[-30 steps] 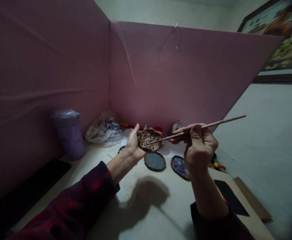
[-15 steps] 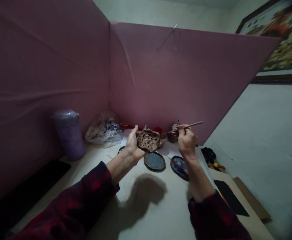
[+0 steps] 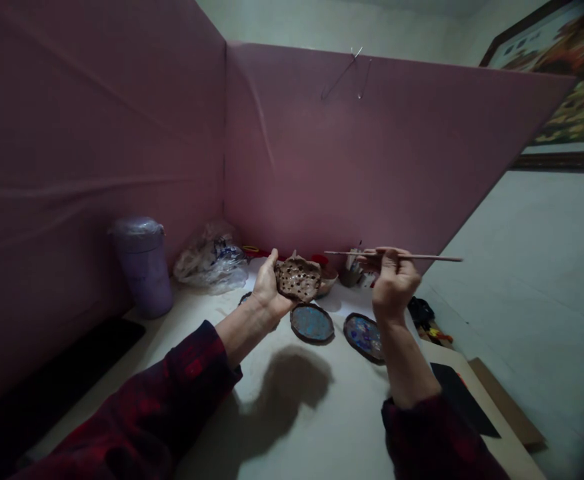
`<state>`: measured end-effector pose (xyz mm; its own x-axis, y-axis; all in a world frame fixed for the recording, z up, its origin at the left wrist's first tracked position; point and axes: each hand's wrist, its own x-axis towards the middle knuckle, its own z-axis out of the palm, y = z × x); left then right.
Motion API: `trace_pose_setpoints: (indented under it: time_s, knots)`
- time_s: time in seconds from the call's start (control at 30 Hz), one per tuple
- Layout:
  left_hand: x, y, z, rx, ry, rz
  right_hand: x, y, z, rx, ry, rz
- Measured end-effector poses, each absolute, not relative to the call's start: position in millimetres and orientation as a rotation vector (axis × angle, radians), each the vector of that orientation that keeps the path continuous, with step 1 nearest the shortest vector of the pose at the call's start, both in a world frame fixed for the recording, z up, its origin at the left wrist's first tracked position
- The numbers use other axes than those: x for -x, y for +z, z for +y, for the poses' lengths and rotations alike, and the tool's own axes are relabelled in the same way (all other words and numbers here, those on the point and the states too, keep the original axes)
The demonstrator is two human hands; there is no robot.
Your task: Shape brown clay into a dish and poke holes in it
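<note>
From the head camera's view, I see the left hand [image 3: 267, 290] near the middle of the frame, holding up a brown dish [image 3: 299, 279] pierced with many small holes. Its thumb points up along the dish's left edge; the other fingers are behind or under it, so I can't tell whether they are spread or together.

Right of centre, the right hand [image 3: 395, 287] pinches a thin stick [image 3: 437, 258] between thumb and fingers. The stick lies almost level, its far tip pointing left, apart from the holed dish.

Just below that dish, a blue plate [image 3: 313, 323] with a dark rim sits on the pale table [image 3: 352, 413]. Near it, lower right of centre, is a blotchy blue-and-purple plate [image 3: 365, 335], partly covered by the right wrist. A small bowl [image 3: 327, 285] shows just behind the holed dish.

Over at left stand a purple cup [image 3: 147, 280] and, beside it, a crumpled clear plastic bag [image 3: 212, 263]. A pink partition [image 3: 322, 147] fills the upper middle.
</note>
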<state>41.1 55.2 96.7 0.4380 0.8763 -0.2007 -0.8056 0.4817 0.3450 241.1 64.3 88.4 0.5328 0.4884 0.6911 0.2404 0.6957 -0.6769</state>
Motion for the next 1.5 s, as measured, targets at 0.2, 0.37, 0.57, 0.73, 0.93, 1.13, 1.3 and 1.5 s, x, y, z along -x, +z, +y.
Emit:
trace_pose_setpoints:
  time_s: [0.2, 0.37, 0.57, 0.73, 0.93, 1.13, 1.3, 1.5]
  knots:
    - [-40.4, 95.5, 56.1, -0.22, 1.045, 0.351, -217.1, 123.8, 17.1, 0.633, 0.218, -0.965]
    - [-40.3, 94.4, 58.0, -0.236, 1.04, 0.343, -205.9, 125.0, 4.7, 0.668, 0.311, -1.074]
    - [-41.6, 95.9, 57.2, -0.214, 1.063, 0.354, -203.1, 121.4, 5.3, 0.697, 0.321, -1.142]
    - [-41.6, 96.7, 55.9, -0.231, 1.054, 0.356, -200.5, 122.2, 3.0, 0.697, 0.311, -1.16]
    - [-41.3, 96.2, 55.8, -0.241, 1.044, 0.363, -198.3, 123.0, 0.4, 0.689, 0.271, -1.128]
    - [-41.7, 95.0, 55.8, -0.243, 1.039, 0.349, -196.0, 123.8, -1.7, 0.699, 0.259, -1.137]
    - [-42.4, 95.8, 53.8, -0.231, 1.027, 0.343, -190.0, 124.3, -5.8, 0.688, 0.253, -1.135]
    - [-43.7, 95.6, 53.9, -0.241, 1.024, 0.36, -187.8, 123.9, -7.6, 0.69, 0.259, -1.174]
